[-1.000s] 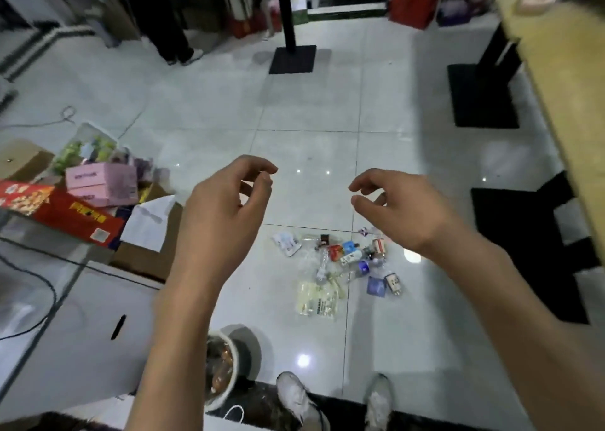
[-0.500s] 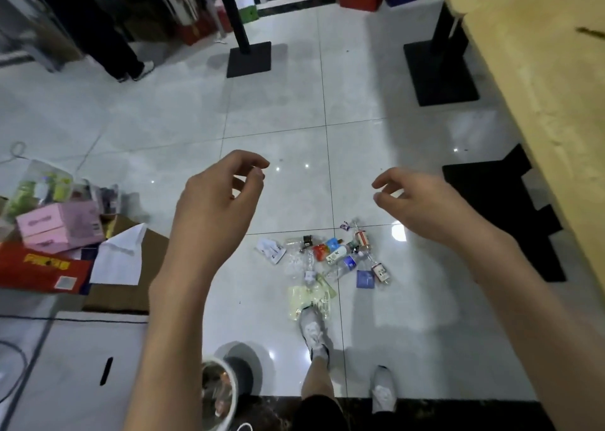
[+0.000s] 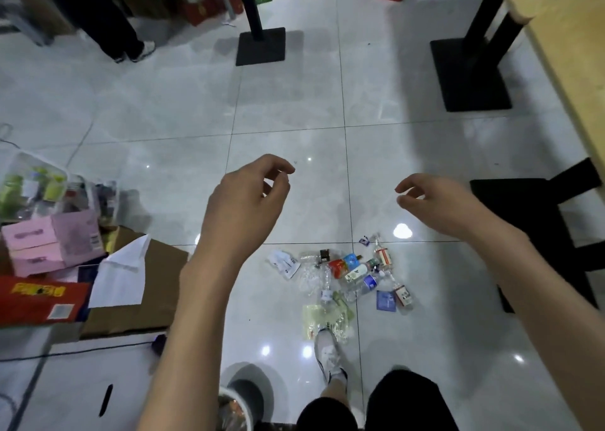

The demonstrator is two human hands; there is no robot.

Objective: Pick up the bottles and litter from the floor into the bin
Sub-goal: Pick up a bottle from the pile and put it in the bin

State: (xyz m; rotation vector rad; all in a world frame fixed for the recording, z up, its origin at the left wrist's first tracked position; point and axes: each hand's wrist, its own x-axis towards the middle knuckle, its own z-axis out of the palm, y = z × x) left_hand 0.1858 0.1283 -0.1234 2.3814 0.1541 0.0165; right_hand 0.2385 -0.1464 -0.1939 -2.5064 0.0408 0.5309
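Both hands hang in the air above the tiled floor [image 3: 294, 103], holding nothing. The left hand [image 3: 242, 208] has its fingers loosely curled, thumb and forefinger close together; the right hand [image 3: 435, 204] is relaxed with fingers bent and slightly apart. The litter [image 3: 347, 276] lies in a small heap on the floor below and between the hands: clear plastic bottles, small cartons and wrappers, with a yellowish bag [image 3: 327, 319] nearest the person. A white shoe [image 3: 329, 355] touches that bag's near edge. The bin [image 3: 234, 409] stands at the bottom edge, beside the left forearm. Cardboard boxes [image 3: 137, 286] sit at the left.
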